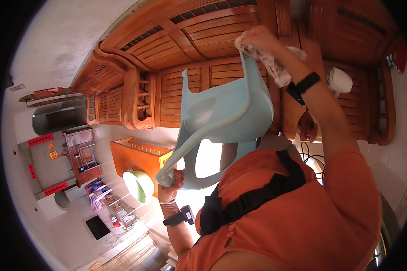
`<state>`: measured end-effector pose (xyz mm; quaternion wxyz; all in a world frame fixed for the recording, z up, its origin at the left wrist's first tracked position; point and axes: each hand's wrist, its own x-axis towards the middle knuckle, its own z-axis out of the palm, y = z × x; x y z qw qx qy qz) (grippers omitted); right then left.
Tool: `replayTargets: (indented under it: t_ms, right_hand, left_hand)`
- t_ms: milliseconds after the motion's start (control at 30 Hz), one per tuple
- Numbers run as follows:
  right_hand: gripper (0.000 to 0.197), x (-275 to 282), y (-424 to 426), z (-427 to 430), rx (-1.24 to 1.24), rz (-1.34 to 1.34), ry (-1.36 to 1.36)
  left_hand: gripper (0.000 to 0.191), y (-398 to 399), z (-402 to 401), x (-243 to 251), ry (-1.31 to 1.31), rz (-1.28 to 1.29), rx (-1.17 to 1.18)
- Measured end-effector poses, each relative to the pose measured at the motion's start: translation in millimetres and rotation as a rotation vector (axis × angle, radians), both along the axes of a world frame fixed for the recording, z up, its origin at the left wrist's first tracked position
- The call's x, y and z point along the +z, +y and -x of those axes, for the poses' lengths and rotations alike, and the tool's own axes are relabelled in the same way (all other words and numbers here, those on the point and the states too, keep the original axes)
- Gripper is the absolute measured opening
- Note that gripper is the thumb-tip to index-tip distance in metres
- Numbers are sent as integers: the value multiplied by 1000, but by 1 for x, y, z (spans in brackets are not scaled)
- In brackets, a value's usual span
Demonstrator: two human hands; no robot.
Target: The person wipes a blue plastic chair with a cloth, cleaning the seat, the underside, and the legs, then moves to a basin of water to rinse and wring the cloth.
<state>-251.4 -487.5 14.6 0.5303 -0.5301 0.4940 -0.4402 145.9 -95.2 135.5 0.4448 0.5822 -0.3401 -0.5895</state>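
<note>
A pale blue plastic chair [223,101] is held tilted in front of my body, with a large opening in it near my orange shirt. My left hand [172,186] grips a rounded end of its frame, at the lower left. At the upper right, my right hand [261,38] holds a crumpled, light, stained cloth [274,67] over the tip of one of the chair's projecting parts. Part of the cloth hangs loose beneath the right forearm. The right fingers are partly hidden and blurred.
A slatted wooden bench [179,91] runs behind the chair. A white bundle [339,81] lies on wooden seating at the right. At the left are an orange wooden cabinet [135,162], a pale green basin [140,186] and stacked plastic chairs [97,200]. Black cables [312,155] hang near my right side.
</note>
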Motion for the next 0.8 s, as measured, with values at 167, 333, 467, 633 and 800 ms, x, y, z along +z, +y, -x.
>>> replayTargets:
  t_ms: [167, 333, 467, 633, 800]
  right_hand:
    - [10, -28, 1, -39, 312, -358, -72]
    - [14, -13, 91, -91, 859, -19, -218]
    - [13, 7, 147, -92, 831, 484, 207]
    - [35, 44, 82, -73, 399, 58, -234]
    - [37, -67, 115, -131, 613, 36, -36]
  left_hand:
    - [64, 0, 8, 4, 7, -20, 36]
    - [45, 21, -3, -16, 64, -68, 154]
    - [44, 34, 7, -14, 90, -23, 305]
    - [22, 53, -11, -43, 179, -27, 306]
    - [19, 77, -42, -87, 317, -74, 308]
